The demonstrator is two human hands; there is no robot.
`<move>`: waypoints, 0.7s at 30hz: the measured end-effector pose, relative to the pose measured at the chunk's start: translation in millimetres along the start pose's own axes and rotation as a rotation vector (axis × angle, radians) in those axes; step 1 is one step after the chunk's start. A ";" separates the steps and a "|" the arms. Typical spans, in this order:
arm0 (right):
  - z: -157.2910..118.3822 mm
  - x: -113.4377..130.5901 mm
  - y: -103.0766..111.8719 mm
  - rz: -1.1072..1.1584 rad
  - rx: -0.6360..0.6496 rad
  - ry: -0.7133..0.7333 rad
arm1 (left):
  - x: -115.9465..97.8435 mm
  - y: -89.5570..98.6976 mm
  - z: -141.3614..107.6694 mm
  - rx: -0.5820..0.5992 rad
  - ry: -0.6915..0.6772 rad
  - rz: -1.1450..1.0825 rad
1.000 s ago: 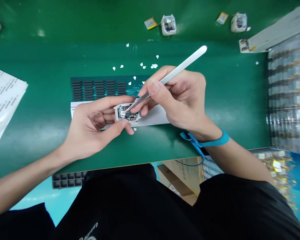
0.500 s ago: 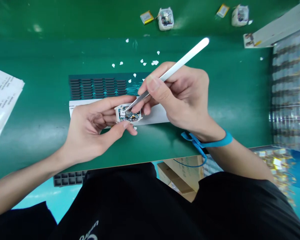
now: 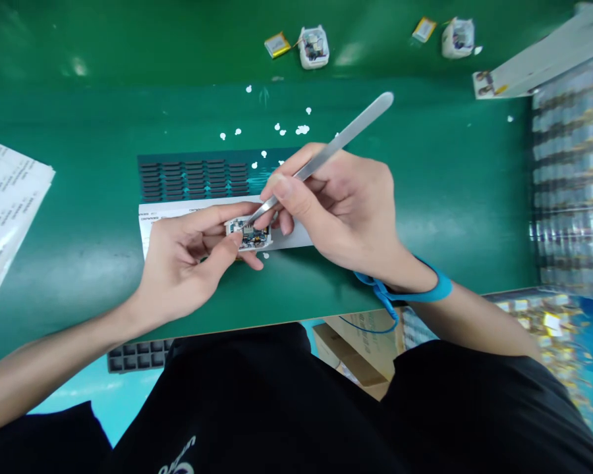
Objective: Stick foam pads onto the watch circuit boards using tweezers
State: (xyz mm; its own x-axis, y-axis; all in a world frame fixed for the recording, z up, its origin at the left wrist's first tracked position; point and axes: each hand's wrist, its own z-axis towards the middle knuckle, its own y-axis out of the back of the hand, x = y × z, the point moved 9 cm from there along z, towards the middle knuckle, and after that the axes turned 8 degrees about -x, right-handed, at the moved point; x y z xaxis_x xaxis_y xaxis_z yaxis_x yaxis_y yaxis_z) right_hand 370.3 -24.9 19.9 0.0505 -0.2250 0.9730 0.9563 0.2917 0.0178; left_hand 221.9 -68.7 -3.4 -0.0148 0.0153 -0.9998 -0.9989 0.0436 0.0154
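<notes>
My left hand [image 3: 188, 257] pinches a small white housing [image 3: 250, 234] with a populated circuit board inside, holding it between thumb and fingers. My right hand [image 3: 336, 210] grips a pair of steel tweezers [image 3: 343, 138], whose tips reach into the housing near its upper left corner. Whatever lies at the tips is too small to tell. Beneath both hands runs a white paper strip [image 3: 178, 217], and a dark slotted sheet [image 3: 192, 181] lies just beyond it on the green bench mat [image 3: 454, 164]. A blue wrist strap [image 3: 425, 289] circles my right wrist.
At the far edge sit small foil-wrapped batteries [image 3: 277, 45] and similar white housings [image 3: 313, 47]. A stack of papers [image 3: 10, 210] lies at left. Clear trays of parts [image 3: 573, 178] are piled at right, with a cardboard box [image 3: 356, 349] below the bench edge.
Both hands have shifted slightly left, and the housing has turned a little in my left hand's grip. The tweezers now lean lower, with their tips still at the housing.
</notes>
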 end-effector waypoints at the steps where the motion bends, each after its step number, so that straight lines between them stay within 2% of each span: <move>1: 0.4 3.2 0.7 0.000 -0.001 0.043 | -0.6 0.2 -0.4 -0.002 -0.010 0.017; 3: 5.0 7.9 8.7 0.023 -0.044 0.123 | -4.8 2.1 -0.1 -0.018 -0.053 0.040; 6: 19.0 4.0 35.4 -0.029 -0.212 0.184 | -14.5 15.9 4.8 -0.130 -0.155 0.114; 8: 28.6 -0.8 39.9 -0.178 -0.184 0.242 | -24.1 28.2 9.7 -0.219 -0.277 0.241; 10: 35.1 -9.9 35.9 -0.297 -0.085 0.267 | -32.2 33.3 15.4 -0.232 -0.421 0.433; 12: 37.8 -21.6 32.1 -0.362 -0.008 0.234 | -32.6 30.4 22.4 -0.149 -0.529 0.592; 14: 37.6 -30.0 28.7 -0.424 0.044 0.206 | -26.1 26.3 29.2 -0.035 -0.573 0.657; 18: 36.3 -35.0 26.6 -0.510 0.069 0.226 | -2.3 22.8 41.7 0.118 -0.474 0.702; 21: 36.1 -40.6 25.1 -0.519 0.078 0.222 | 9.0 20.5 46.1 0.161 -0.427 0.708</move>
State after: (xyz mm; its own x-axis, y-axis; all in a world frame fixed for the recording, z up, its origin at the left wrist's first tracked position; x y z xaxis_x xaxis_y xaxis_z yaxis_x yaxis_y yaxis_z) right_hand 381.8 25.2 -10.8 -0.3535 -0.5443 0.7608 0.8483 0.1562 0.5059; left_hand 203.3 -21.6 -11.4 -0.5855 0.4678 -0.6620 -0.7407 0.0231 0.6715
